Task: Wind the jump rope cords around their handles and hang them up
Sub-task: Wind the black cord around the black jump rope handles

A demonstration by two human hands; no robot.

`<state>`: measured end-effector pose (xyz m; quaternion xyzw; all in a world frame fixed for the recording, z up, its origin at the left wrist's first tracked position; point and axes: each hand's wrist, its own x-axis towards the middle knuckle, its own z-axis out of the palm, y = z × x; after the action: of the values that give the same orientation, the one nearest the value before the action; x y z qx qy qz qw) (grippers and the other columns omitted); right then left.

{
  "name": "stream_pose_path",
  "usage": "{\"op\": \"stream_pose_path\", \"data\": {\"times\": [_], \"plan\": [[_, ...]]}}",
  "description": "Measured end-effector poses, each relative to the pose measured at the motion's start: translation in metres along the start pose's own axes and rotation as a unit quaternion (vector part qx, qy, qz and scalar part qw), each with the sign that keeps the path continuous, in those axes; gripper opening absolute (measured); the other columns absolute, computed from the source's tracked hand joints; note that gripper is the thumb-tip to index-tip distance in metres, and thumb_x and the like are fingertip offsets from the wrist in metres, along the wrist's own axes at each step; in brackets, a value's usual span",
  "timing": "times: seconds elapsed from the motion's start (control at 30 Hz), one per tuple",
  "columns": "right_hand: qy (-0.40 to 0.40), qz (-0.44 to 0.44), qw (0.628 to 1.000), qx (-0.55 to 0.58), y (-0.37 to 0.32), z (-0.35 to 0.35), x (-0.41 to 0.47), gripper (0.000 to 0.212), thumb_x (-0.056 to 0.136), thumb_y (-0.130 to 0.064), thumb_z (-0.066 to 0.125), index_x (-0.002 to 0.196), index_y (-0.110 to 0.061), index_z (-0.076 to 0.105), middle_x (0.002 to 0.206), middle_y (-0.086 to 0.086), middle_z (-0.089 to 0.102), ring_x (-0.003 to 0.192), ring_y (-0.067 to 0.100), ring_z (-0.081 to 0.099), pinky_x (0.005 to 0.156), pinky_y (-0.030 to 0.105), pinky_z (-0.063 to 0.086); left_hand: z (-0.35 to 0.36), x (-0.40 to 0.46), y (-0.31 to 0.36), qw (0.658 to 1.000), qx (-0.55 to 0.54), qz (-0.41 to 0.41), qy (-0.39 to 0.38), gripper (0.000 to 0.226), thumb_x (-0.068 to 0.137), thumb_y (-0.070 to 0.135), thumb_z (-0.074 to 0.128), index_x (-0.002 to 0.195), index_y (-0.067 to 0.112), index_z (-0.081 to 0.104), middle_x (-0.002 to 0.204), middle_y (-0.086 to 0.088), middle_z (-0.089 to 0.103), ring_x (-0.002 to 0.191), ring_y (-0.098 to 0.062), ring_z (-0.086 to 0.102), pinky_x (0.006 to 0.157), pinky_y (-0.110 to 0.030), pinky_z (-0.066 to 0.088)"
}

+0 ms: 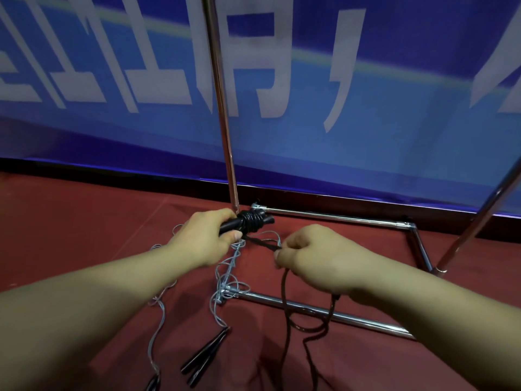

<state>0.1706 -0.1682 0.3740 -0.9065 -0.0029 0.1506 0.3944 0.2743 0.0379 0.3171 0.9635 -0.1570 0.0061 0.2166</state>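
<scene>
My left hand (pixel 204 239) grips a pair of black jump rope handles (pixel 229 224) held level, with several turns of dark cord (pixel 252 221) wound round their right part. From the coil a taut stretch of dark cord runs to my right hand (pixel 313 256), which pinches it. The rest of that cord (pixel 284 309) hangs down from the right hand in loose loops to the floor. A second rope with a thin grey cord (pixel 225 273) lies tangled on the floor below my hands, its black handles (pixel 205 356) near the bottom.
A chrome rack stands in front of me: an upright pole (pixel 222 117), a slanted pole (pixel 479 221) at right and base bars (pixel 324 310) on the red floor (pixel 84 221). A blue banner (pixel 366 122) with white characters fills the background.
</scene>
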Motion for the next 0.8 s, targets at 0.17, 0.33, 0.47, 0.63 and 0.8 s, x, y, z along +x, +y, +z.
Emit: {"op": "stream_pose_path", "data": {"times": [0.17,0.33,0.47,0.63,0.8], "plan": [[-0.017,0.029,0.999,0.022,0.009,-0.005,0.002,0.023,0.088,-0.030,0.069,0.073,-0.013,0.064,0.049,-0.006,0.044,0.044,0.012,0.038,0.044,0.019,0.031,0.005,-0.001,0.007,0.995,0.051,-0.022,-0.084,0.013,0.091,0.039,0.068,0.099,0.028,0.065,0.089,0.003,0.067,0.084,-0.020,0.063,0.071,-0.027,0.046],[0.023,0.044,0.994,0.096,0.026,-0.014,0.004,0.022,0.094,-0.015,0.062,0.074,-0.010,0.067,0.070,0.006,0.068,0.063,0.016,0.060,0.060,0.028,0.052,0.009,-0.007,0.012,0.987,0.061,-0.002,-0.149,0.008,0.091,0.042,0.068,0.095,0.037,0.064,0.079,0.010,0.061,0.080,-0.016,0.061,0.067,-0.025,0.042],[0.020,0.040,0.984,0.170,0.030,-0.016,0.004,0.018,0.100,-0.013,0.056,0.086,-0.009,0.066,0.068,-0.001,0.069,0.059,0.010,0.062,0.050,0.022,0.050,0.012,-0.011,0.020,0.977,0.075,0.036,-0.194,0.020,0.091,0.044,0.069,0.102,0.028,0.069,0.078,0.009,0.060,0.078,-0.017,0.061,0.066,-0.025,0.044],[0.050,0.018,0.984,0.168,0.038,-0.014,0.011,0.018,0.102,-0.013,0.052,0.090,-0.008,0.064,0.068,0.001,0.064,0.055,0.015,0.057,0.058,0.036,0.049,0.012,-0.016,0.033,0.963,0.087,0.072,-0.245,0.020,0.093,0.043,0.067,0.100,0.024,0.067,0.080,0.005,0.062,0.076,-0.016,0.060,0.064,-0.026,0.045],[0.097,0.007,0.987,0.128,0.045,-0.017,0.022,0.017,0.101,-0.021,0.054,0.091,-0.017,0.067,0.072,0.001,0.061,0.053,0.015,0.045,0.046,0.025,0.039,0.008,-0.019,0.046,0.956,0.077,0.103,-0.263,0.021,0.095,0.039,0.065,0.106,0.021,0.066,0.089,0.001,0.066,0.083,-0.019,0.062,0.071,-0.028,0.048]]}}
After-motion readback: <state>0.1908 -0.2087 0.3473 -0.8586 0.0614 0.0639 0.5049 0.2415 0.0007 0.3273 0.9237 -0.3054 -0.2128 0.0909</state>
